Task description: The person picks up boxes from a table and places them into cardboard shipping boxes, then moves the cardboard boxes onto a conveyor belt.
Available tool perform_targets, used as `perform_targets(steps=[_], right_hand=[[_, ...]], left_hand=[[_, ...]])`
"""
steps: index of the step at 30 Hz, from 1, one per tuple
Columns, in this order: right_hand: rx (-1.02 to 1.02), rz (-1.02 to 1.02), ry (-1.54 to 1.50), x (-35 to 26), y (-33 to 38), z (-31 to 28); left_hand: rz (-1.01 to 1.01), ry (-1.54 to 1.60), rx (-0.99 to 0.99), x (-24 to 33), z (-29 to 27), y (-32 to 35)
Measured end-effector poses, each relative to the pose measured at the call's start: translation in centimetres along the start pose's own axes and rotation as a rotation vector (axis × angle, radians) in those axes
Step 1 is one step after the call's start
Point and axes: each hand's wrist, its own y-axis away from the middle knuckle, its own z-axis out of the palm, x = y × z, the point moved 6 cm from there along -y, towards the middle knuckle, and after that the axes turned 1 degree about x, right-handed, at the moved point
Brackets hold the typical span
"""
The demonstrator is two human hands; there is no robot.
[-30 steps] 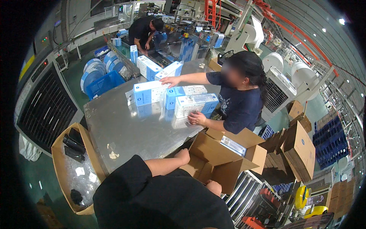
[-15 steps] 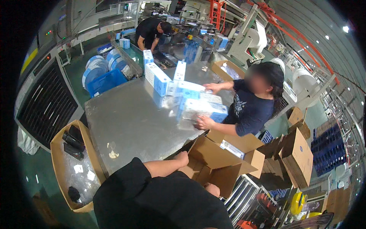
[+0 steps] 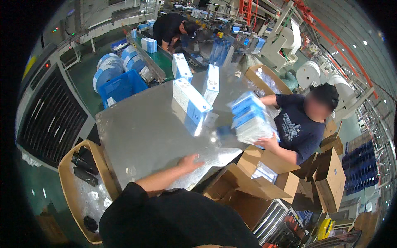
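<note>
My left hand [image 3: 190,163] is over the near edge of the metal table [image 3: 140,136], its fingers stretched out, touching or just above a clear plastic sheet or bag [image 3: 219,159]. My right hand is out of view. Just right of the sheet stands an open cardboard box [image 3: 240,202], its inside partly visible. Across the table, a co-worker [image 3: 293,120] holds a blurred bundle of blue-and-white cartons [image 3: 252,120] in both hands. Three blue-and-white cartons, the nearest one [image 3: 192,101] among them, stand apart on the far part of the table.
A second open box [image 3: 269,169] with a blue-and-white carton inside adjoins mine. At left, a cardboard tray [image 3: 66,177] holds plastic film and dark objects. Flattened boxes [image 3: 331,177] lean at right. Another person [image 3: 169,29] bends over the conveyor beyond a blue bin [image 3: 124,89].
My left hand has moved from the box's edge onto the table by the plastic sheet. My right hand has left view. The co-worker has lifted the bundled cartons off the table, toward their body.
</note>
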Motion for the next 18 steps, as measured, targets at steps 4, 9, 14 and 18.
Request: perform_targets(steps=[4, 9, 14, 18], right_hand=[[0.018, -0.181, -0.090, -3.4, -5.1, 2.3], [0.122, -0.103, -0.106, -7.2, -9.0, 4.3], [0.157, 0.133, -0.151, -6.5, -7.4, 4.2], [0.297, 0.308, -0.171, -7.2, -7.3, 3.1]], left_hand=[[0.259, -0.112, 0.436, 0.8, -11.5, -11.8], [-0.163, -0.243, 0.345, 3.0, -20.2, -23.4], [0.115, -0.551, -0.015, 8.4, -11.2, -21.3], [0.545, -0.461, -0.281, 9.5, -6.3, -15.9]])
